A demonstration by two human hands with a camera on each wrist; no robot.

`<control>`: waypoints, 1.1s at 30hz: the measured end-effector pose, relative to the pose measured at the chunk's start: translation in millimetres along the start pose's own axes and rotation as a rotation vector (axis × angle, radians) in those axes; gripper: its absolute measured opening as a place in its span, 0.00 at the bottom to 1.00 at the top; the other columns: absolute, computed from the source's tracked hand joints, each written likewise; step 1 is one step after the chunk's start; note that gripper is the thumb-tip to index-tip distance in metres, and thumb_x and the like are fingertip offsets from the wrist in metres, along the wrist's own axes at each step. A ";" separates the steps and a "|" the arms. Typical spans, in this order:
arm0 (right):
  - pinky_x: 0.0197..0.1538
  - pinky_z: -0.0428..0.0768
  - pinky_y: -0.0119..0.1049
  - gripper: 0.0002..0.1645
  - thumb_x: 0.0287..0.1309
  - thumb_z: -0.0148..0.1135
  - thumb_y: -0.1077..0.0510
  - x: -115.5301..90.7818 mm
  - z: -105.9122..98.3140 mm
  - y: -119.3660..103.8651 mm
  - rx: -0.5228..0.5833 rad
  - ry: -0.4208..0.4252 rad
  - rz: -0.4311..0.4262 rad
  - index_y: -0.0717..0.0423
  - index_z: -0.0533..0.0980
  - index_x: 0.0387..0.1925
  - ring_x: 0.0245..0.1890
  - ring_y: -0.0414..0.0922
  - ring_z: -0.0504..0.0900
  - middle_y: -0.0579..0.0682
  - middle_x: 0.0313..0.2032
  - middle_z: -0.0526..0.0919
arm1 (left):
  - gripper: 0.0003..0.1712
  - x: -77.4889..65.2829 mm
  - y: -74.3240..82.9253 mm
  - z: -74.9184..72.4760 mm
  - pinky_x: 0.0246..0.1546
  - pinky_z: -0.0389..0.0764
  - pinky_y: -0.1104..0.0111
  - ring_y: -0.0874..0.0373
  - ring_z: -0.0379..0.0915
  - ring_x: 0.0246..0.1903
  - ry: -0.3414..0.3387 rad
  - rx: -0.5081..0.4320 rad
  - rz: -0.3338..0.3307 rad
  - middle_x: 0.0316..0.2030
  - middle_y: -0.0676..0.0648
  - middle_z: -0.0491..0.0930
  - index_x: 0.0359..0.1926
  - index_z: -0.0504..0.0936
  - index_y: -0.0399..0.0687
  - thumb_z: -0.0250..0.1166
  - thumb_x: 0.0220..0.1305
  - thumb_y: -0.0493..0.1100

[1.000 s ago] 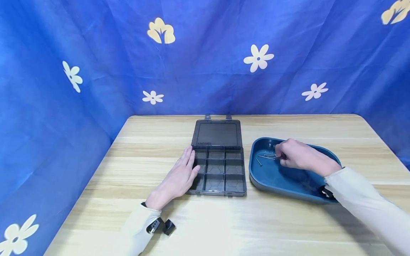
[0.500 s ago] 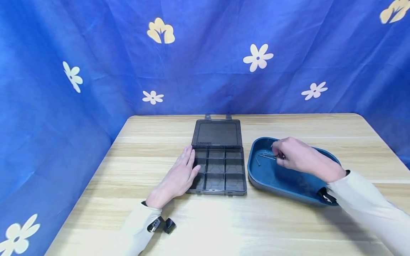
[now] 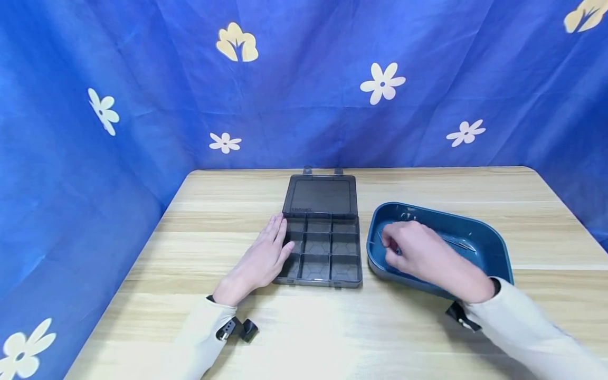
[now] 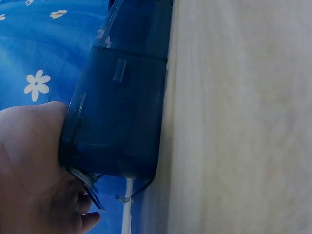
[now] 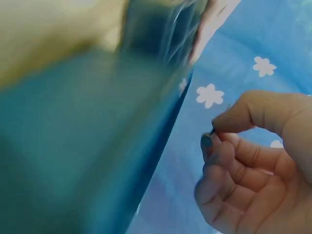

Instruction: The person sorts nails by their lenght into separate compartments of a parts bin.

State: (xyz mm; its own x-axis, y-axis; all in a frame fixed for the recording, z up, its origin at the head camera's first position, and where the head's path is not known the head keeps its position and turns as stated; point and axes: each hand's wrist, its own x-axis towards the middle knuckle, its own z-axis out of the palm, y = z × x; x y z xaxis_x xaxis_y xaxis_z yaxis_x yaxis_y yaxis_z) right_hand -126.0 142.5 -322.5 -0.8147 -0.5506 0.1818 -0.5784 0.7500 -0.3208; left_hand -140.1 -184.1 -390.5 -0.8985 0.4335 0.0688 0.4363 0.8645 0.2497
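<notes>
In the head view my left hand (image 3: 258,258) lies with straight fingers along the left side of a dark translucent compartment box (image 3: 316,284), its thumb over the near-left compartments. The box's lid (image 3: 323,194) is folded back. The left wrist view shows the box wall (image 4: 117,112) beside the palm. My right hand (image 3: 415,250) is over the left part of a blue tray (image 3: 496,237). Thumb and forefinger pinch a small thin metal nail (image 5: 213,131), mostly hidden by the fingertips. Several thin metal pieces (image 3: 459,244) lie in the tray behind the hand.
The wooden table (image 3: 228,200) bears the box left of the tray, with a narrow gap between them. A blue flowered cloth (image 3: 304,105) hangs behind and at the sides. Each wrist wears a black strap with a camera.
My right hand has moved left and nearer within the tray, with a nail pinched in its fingers. Metal pieces farther right in the tray now show. The left hand stays on the box.
</notes>
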 end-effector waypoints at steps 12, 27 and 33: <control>0.58 0.70 0.56 0.08 0.45 0.62 0.67 8.5 52.5 -43.0 0.152 0.262 0.019 0.52 0.75 0.26 0.26 0.37 0.70 0.38 0.23 0.72 | 0.36 -0.1 -0.1 0.5 0.70 0.49 0.50 0.39 0.38 0.73 0.001 0.002 -0.001 0.73 0.30 0.43 0.71 0.49 0.25 0.39 0.78 0.52; 0.36 0.74 0.35 0.08 0.44 0.65 0.66 -5.7 80.8 -41.7 0.218 0.322 -0.003 0.51 0.76 0.26 0.30 0.37 0.71 0.39 0.24 0.73 | 0.36 1.7 -0.8 1.3 0.71 0.47 0.51 0.38 0.37 0.73 -0.003 -0.019 0.002 0.73 0.30 0.41 0.71 0.48 0.24 0.38 0.78 0.52; 0.40 0.74 0.38 0.08 0.44 0.62 0.67 -13.4 78.2 -32.0 0.196 0.263 -0.125 0.52 0.75 0.27 0.31 0.37 0.70 0.40 0.26 0.75 | 0.36 2.3 0.5 1.1 0.71 0.46 0.51 0.38 0.36 0.73 -0.011 -0.019 0.001 0.73 0.30 0.41 0.71 0.48 0.24 0.38 0.78 0.51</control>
State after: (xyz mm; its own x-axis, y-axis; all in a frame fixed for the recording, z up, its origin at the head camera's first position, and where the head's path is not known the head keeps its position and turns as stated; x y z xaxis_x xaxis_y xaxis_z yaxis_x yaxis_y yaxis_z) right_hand -93.4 97.2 -387.4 -0.7356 -0.5013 0.4556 -0.6762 0.5840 -0.4491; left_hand -141.8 -182.4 -391.4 -0.8974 0.4373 0.0582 0.4360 0.8592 0.2679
